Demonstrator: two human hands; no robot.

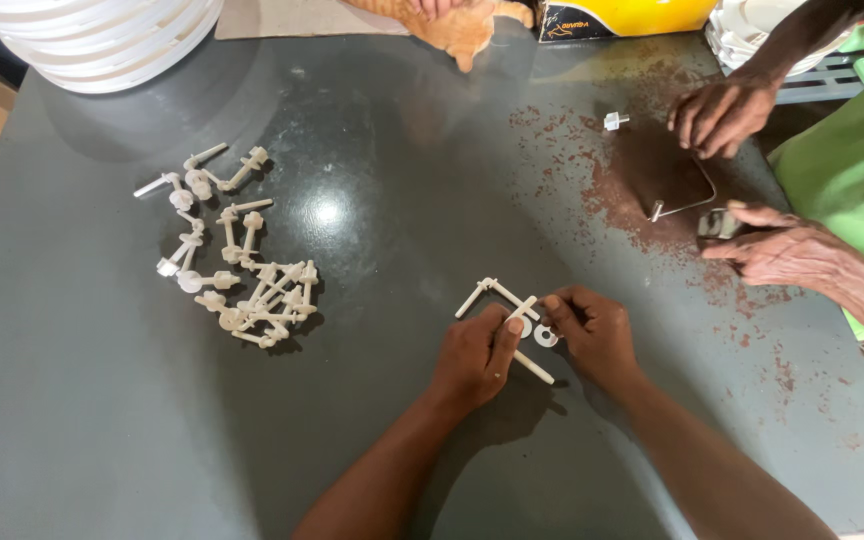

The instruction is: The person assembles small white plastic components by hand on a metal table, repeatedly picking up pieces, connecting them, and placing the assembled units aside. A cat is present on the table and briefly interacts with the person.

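Two hands close together on dark counter (372, 120): left hand (472, 357) pinching white plastic pin (532, 367), right hand (597, 335) pinching small washer (546, 337). Loose pins (487, 293) just beyond fingertips; pile of assembled pins (237, 260) far left.

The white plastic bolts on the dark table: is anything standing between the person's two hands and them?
Nothing visible does. The left hand and right hand already touch the white plastic bolts and a small white plastic washer on the dark table.
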